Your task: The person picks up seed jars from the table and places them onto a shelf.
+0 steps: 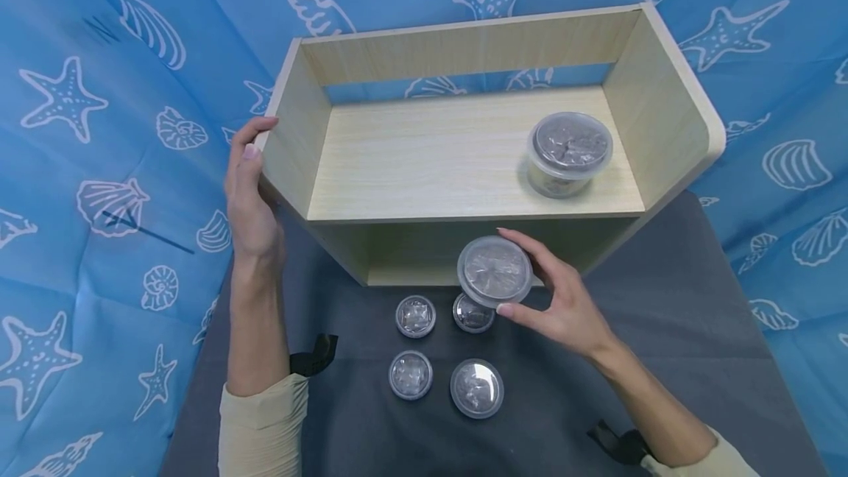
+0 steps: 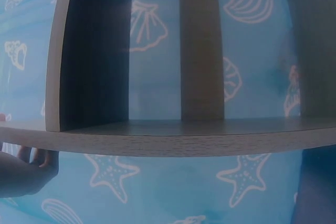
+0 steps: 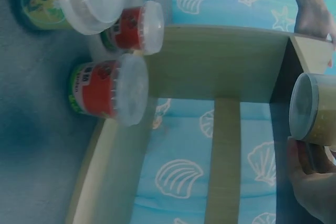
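Left hand (image 1: 253, 205) gripped a pale wooden shelf (image 1: 424, 157); right hand (image 1: 563, 304), apparently carrying, held a round clear plastic tub (image 1: 495, 271), likely needing forward lift.

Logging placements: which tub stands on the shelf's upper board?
The round clear plastic tub near the pale wooden shelf's right panel; of the others, the right grip holds one, four stand on the dark grey surface.

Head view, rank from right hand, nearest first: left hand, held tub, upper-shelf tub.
1. Held tub: gripped in the right hand.
2. Upper-shelf tub: toward the right end of the upper shelf.
3. Left hand: far left, gripping the left side panel.
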Tool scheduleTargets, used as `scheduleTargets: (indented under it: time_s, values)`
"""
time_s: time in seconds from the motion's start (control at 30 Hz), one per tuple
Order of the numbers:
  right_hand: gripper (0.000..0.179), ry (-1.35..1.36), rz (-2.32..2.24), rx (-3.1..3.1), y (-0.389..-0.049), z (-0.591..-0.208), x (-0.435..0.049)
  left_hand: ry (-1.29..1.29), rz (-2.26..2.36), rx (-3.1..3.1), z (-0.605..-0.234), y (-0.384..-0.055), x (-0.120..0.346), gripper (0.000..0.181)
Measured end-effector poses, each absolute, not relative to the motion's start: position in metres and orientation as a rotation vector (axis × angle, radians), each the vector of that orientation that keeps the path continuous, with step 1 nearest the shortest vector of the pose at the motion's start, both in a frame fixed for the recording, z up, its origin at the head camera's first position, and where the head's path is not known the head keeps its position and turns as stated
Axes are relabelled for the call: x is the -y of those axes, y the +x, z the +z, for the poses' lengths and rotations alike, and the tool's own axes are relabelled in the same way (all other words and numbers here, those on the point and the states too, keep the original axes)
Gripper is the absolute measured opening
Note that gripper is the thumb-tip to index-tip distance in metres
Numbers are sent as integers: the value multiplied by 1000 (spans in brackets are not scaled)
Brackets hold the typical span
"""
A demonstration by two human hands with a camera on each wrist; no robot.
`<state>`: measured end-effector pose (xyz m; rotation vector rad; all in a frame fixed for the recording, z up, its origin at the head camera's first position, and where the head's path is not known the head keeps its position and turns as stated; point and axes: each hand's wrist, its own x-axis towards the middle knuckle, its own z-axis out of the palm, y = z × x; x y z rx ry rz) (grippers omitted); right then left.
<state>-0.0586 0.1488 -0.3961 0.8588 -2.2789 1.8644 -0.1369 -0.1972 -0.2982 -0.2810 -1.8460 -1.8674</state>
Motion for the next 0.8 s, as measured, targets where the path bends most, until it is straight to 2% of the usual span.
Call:
scheduleTargets:
  time_s: [0.8]
  values:
    - [87,981,1804,2204,-70,-351,-105,-237,-1881,1854,-298,-137,196,41]
